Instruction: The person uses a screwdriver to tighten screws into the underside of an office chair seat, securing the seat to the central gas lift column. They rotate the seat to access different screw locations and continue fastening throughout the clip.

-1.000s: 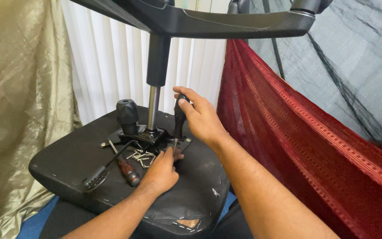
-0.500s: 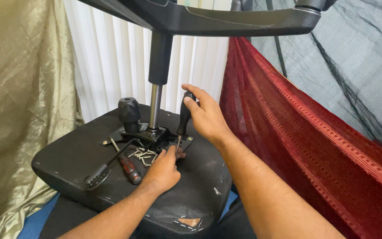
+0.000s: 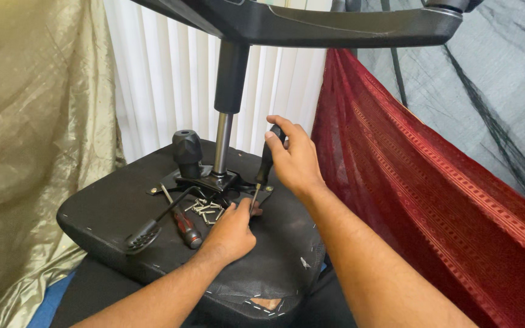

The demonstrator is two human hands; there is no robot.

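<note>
On the underside of an upturned black chair seat (image 3: 110, 209), 2 bare hands worked at the metal mounting plate (image 3: 205, 180) from which the gas-lift column (image 3: 225, 130) rose to the chair base (image 3: 335, 27) overhead. The right hand (image 3: 296, 159) was closed around the black handle of a screwdriver (image 3: 264, 167), held nearly upright and tilted slightly, with its thin shaft running down from below the palm to the seat at the plate's right edge. The left hand (image 3: 232, 229) lay just below and left of that tip, knuckles up and fingers curled; its fingertips met the screwdriver's shaft near the point, though whether they pinched anything small there could not be told. Just left of the left hand lay a loose heap of silver screws (image 3: 206, 209), touching the plate's front edge. A 2nd screwdriver with a red-and-black handle (image 3: 186, 226) rested flat on the seat beside the screws, next to a black lever with a paddle end (image 3: 144, 234). A black knob (image 3: 187, 152) stood upright at the plate's left. A red patterned cloth (image 3: 432, 206) hung at the right, well apart from the hands, and a gold cloth (image 3: 25, 152) draped at the left.
</note>
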